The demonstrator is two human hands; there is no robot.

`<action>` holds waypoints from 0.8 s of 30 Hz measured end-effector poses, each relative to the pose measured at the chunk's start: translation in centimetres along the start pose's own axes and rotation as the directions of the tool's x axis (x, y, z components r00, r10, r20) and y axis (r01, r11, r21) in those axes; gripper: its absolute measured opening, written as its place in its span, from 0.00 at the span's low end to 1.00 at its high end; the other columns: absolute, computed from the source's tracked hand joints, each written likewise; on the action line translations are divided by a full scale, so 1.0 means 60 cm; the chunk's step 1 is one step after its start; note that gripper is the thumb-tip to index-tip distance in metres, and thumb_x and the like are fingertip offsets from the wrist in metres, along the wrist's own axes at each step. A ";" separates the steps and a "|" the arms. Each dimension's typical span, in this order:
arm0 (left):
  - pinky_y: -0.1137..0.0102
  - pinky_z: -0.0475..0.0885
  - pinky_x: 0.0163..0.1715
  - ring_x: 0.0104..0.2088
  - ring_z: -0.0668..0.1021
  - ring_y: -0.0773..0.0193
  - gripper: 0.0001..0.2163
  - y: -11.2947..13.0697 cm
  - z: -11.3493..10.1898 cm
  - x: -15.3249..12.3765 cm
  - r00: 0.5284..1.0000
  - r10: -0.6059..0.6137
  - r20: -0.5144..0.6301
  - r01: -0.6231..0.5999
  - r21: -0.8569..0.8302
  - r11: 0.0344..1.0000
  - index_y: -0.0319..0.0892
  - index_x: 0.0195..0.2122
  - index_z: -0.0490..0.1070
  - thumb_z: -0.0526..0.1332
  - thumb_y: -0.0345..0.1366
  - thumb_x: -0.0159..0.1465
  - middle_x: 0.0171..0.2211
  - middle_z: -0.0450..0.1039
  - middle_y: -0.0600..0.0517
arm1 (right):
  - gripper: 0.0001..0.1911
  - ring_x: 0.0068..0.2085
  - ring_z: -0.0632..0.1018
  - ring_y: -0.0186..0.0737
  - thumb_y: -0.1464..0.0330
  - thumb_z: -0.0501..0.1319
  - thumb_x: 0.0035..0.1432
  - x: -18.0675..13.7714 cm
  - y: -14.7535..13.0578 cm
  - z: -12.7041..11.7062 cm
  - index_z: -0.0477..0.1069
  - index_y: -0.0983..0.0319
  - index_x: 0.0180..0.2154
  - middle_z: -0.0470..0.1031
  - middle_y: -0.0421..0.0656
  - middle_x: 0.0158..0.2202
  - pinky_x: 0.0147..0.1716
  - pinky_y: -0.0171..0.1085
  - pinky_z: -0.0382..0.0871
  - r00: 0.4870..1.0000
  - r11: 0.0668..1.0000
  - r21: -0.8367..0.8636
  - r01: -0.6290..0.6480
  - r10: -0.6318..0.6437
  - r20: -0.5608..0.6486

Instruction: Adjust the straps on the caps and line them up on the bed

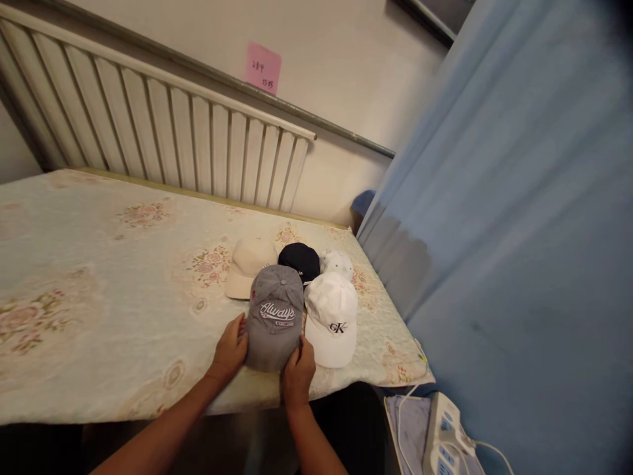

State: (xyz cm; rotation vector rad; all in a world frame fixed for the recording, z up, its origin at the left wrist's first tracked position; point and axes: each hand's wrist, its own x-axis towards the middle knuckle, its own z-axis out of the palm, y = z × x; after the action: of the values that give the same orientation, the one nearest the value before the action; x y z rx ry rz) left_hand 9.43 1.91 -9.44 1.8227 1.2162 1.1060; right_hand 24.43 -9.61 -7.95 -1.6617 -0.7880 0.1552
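Note:
A grey cap [275, 315] with white lettering lies near the front edge of the bed [99, 290]. My left hand [230, 349] grips the left side of its brim and my right hand [299, 373] grips the right side, fingers closed on the edge. A white cap [332, 318] with a dark logo lies touching it on the right. Behind them sit a beige cap [248, 265], a navy cap [299, 260] and a small white dotted cap [337, 263].
The bed's floral quilt stretches left. A white slatted radiator [163, 132] runs along the wall with a pink note [264, 67] above. A blue curtain [514, 224] hangs at the right. A white device with cords [445, 435] lies low right.

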 end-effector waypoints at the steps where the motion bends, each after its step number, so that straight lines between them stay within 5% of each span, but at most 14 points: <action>1: 0.59 0.69 0.53 0.49 0.75 0.55 0.26 0.001 -0.001 -0.001 1.000 0.002 -0.005 -0.002 0.005 1.000 0.34 0.57 0.61 0.53 0.34 0.56 0.50 0.69 0.40 | 0.19 0.50 0.73 0.45 0.68 0.51 0.57 -0.002 0.001 -0.001 0.71 0.64 0.47 0.75 0.53 0.48 0.54 0.47 0.62 1.000 1.000 -0.007 0.026 -0.026 0.005; 15: 0.59 0.69 0.53 0.48 0.75 0.55 0.23 0.002 -0.015 -0.022 0.999 0.024 -0.046 -0.020 0.077 0.997 0.37 0.55 0.62 0.52 0.33 0.57 0.49 0.69 0.41 | 0.18 0.50 0.72 0.47 0.69 0.51 0.56 -0.009 0.010 0.001 0.70 0.64 0.48 0.74 0.54 0.47 0.53 0.49 0.62 0.995 0.994 -0.049 0.102 -0.101 0.028; 24: 0.60 0.69 0.52 0.48 0.76 0.56 0.20 0.000 -0.028 -0.039 0.999 0.038 -0.021 -0.037 0.047 0.998 0.37 0.53 0.63 0.51 0.34 0.58 0.49 0.70 0.40 | 0.18 0.48 0.75 0.47 0.69 0.52 0.55 -0.006 0.011 -0.003 0.72 0.65 0.45 0.76 0.54 0.45 0.51 0.47 0.64 0.999 0.999 -0.024 0.042 -0.041 0.034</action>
State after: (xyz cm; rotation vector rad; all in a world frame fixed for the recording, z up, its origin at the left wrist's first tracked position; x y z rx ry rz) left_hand 7.44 -0.13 -9.41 1.8796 1.2347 1.1297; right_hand 24.53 -9.96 -8.63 -1.6688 -0.8520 0.1445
